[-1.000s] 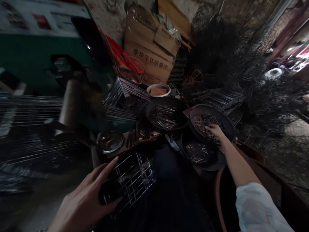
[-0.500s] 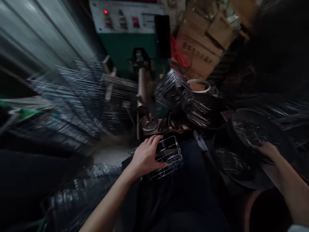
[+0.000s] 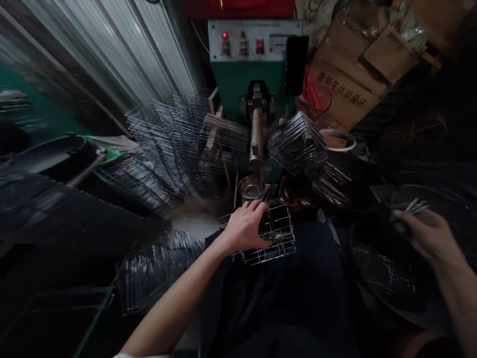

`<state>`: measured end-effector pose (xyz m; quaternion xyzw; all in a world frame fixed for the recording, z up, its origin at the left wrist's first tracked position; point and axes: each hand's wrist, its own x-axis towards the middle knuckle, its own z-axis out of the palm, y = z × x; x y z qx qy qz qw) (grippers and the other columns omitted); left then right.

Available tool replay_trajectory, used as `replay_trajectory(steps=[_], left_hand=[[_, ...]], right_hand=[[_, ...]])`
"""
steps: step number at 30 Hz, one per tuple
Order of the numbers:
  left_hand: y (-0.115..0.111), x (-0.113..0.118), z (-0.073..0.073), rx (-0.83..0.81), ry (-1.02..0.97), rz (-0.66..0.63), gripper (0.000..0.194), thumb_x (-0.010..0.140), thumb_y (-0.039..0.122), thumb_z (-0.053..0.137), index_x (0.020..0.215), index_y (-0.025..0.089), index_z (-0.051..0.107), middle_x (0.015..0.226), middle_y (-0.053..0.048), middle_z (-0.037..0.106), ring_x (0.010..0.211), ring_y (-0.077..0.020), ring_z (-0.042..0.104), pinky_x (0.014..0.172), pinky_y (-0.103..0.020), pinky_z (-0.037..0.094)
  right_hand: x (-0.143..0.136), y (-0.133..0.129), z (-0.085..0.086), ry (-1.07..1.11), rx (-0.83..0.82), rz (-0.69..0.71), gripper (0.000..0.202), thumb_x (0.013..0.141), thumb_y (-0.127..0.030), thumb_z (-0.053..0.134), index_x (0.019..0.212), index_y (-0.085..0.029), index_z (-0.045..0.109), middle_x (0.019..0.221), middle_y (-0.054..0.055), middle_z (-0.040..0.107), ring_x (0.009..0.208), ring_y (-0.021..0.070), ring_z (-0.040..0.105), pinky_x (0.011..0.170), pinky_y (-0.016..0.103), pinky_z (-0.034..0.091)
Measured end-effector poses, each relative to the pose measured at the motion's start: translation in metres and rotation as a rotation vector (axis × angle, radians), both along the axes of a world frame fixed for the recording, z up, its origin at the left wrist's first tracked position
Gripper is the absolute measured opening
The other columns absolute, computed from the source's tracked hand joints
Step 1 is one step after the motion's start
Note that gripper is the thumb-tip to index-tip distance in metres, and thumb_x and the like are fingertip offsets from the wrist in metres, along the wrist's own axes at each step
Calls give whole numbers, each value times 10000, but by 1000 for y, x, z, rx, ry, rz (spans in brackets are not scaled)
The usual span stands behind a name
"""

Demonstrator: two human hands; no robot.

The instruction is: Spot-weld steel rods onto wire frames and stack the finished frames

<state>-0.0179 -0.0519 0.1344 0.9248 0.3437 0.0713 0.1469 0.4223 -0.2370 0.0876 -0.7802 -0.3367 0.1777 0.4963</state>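
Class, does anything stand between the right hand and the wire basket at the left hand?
Nothing visible blocks the straight way from the right hand, with its wire pieces, to the wire basket. A pale object and the dark-clothed leg appear between them, seemingly lower.

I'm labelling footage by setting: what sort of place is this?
Probably a small metalworking workshop: a green machine with a switch panel, stacks of wire grids, and thin metal pieces in the right hand.

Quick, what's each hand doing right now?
Left hand: holding the wire basket, thumb and fingers spread around it.
Right hand: closed on a few thin metal pieces.
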Motion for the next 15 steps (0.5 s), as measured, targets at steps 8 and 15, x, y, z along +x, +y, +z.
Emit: replay_trajectory(steps=[8,15], left_hand=[[29,-11,-16,87,-12,97,762,544,461,835,1194,218,521,1463,-118,475,1250,-371,483,1063,-491,403],[46,-19,-32,55,23,135,768,549,463,822,1219,242,518,1506,-92,450,1292,-362,456,1065,-505,402]], right_hand=[[-184,86,36,32,-3,947,258,945,-435,593,1052,-242,727,997,55,742,920,237,710,855,379,578],[-227,138,-19,-303,267,980,201,986,-260,551,1135,-259,686,996,54,721,930,208,671,829,347,552]])
